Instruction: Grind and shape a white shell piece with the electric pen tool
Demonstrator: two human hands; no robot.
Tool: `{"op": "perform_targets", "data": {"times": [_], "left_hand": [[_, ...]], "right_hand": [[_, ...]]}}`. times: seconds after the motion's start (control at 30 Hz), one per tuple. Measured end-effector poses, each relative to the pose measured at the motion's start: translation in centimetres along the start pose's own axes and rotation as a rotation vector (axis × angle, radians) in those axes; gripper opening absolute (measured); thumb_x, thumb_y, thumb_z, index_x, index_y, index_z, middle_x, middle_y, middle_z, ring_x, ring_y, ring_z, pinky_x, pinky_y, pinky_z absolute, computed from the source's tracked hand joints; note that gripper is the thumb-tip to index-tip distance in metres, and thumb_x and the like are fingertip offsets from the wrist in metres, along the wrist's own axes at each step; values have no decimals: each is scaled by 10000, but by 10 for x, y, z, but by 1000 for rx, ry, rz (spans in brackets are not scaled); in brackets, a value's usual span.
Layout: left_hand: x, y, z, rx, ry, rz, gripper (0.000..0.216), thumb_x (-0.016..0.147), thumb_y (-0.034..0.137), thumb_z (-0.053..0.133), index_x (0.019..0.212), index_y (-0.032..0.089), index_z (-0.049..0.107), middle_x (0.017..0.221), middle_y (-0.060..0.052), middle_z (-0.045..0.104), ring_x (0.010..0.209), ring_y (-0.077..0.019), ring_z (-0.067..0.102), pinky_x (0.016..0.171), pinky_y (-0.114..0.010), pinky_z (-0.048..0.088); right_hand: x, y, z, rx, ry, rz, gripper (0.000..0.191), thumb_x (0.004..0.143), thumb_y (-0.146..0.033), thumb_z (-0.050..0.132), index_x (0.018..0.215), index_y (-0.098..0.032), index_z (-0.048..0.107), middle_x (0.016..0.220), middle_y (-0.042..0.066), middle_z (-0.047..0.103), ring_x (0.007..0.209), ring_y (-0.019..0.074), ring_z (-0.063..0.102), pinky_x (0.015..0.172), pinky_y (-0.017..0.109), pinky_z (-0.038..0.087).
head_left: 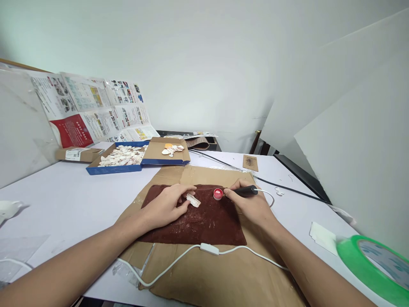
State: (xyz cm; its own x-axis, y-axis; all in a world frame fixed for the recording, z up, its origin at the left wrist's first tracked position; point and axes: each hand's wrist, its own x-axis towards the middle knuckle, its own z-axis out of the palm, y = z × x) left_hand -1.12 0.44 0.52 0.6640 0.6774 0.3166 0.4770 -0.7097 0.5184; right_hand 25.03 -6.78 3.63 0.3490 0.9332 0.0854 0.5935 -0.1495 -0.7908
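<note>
Gripping a slim, black-handled tool (246, 191) with a white cord, my right hand (249, 207) points it leftward at a small, round red tin (218, 194); whether the tip touches, I cannot tell. My left hand (171, 202) pinches a ridged, off-white, shell-like piece (194, 201) between thumb and fingers, just left of the tin, over a dark brown cloth mat (198, 226). Beneath the mat lies flattened tan cardboard (188, 273) on a white table (64, 196). Farther back on my left, an open blue-edged cardboard box (113, 170) holds many similar whitish pieces (123, 156).
</note>
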Motion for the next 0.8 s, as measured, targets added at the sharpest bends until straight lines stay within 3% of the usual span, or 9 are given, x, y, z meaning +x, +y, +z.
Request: {"op": "perform_targets", "data": {"times": [0.33, 0.8], "left_hand": [[1, 1, -2, 14, -9, 0, 411, 932, 191, 579, 1335, 220, 657, 1180, -72, 769, 902, -196, 721, 847, -346, 585], [0, 3, -4, -20, 3, -44, 420, 937, 199, 570, 1348, 196, 656, 1193, -78, 775, 946, -202, 737, 863, -335, 596]], "right_hand": [[0, 2, 2, 0, 13, -10, 286, 806, -532, 701, 717, -268, 637, 781, -16, 719, 798, 239, 657, 673, 338, 410], [2, 4, 1, -16, -6, -4, 278, 806, -542, 687, 736, -276, 649, 840, -13, 754, 844, 253, 675, 695, 349, 416]]}}
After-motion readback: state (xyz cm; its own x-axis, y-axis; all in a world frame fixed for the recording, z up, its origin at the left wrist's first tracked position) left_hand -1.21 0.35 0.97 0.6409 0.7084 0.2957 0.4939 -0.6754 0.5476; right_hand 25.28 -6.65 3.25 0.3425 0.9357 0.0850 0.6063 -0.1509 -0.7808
